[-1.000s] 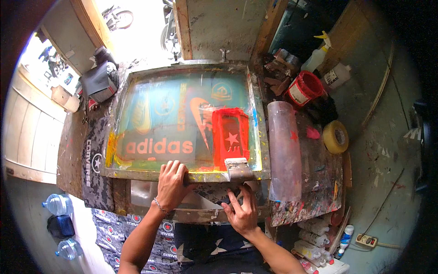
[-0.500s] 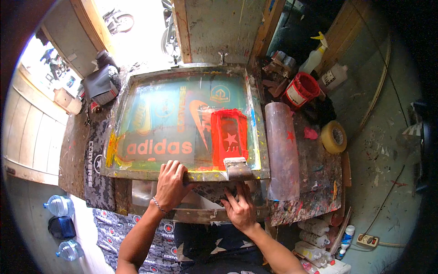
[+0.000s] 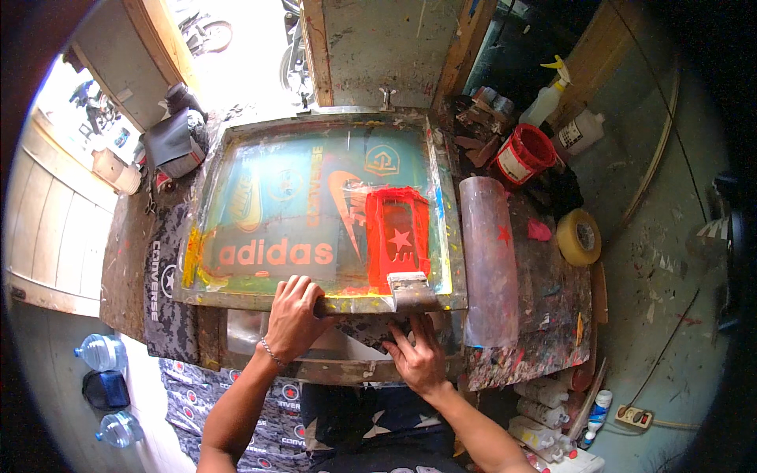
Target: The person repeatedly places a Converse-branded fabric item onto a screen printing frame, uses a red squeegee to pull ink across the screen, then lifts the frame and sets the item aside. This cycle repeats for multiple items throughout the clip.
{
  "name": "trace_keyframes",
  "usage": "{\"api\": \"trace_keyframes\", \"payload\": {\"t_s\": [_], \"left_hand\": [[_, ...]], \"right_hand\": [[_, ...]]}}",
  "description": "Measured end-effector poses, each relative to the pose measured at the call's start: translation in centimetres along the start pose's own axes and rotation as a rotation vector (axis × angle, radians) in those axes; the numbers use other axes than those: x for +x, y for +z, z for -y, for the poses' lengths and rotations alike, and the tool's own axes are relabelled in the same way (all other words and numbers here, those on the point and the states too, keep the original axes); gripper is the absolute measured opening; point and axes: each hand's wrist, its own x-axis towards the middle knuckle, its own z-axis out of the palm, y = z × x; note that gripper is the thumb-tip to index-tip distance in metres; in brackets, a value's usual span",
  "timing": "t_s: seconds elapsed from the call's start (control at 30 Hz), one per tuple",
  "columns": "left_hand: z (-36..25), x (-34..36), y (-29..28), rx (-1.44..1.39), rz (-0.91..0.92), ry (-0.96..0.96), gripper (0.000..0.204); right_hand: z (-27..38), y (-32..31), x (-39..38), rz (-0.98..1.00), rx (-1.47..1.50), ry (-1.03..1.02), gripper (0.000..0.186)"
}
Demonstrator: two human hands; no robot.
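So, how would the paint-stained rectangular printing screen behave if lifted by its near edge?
The screen likely stays stiff, given its solid-looking frame. It would probably swing rather than slide: metal wing fixtures stand at its far edge. The brown squeegee-like block resting on its near edge might slip off.

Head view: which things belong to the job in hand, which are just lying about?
Likely in use:
screen frame, left hand on its near edge
dark patterned piece by right hand
squeegee
red ink

Apparently lying about:
tape roll
spray bottle
power strip
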Motion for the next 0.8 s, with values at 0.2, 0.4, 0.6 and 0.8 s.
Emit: {"api": "trace_keyframes", "payload": {"t_s": [0.2,0.4,0.6,0.8], "left_hand": [[0.09,0.12,-0.17,-0.018,0.005,-0.004,0.052],[0.04,0.13,-0.05,-0.031,0.006,0.002,0.051],[0.12,0.00,0.18,-0.017,0.014,-0.013,0.052],[-0.11,0.11,-0.02,-0.012,0.017,-0.023,0.053]], "right_hand": [[-0.02,-0.08,-0.37,-0.028,0.050,0.014,0.043],[0.03,-0.45,-0.45,-0.022,-0.006,-0.059,0.039],[0.18,-0.61,-0.27,0.005,0.022,-0.054,0.037],[0.34,-0.80,-0.53,-0.002,-0.007,-0.067,0.036]]}}
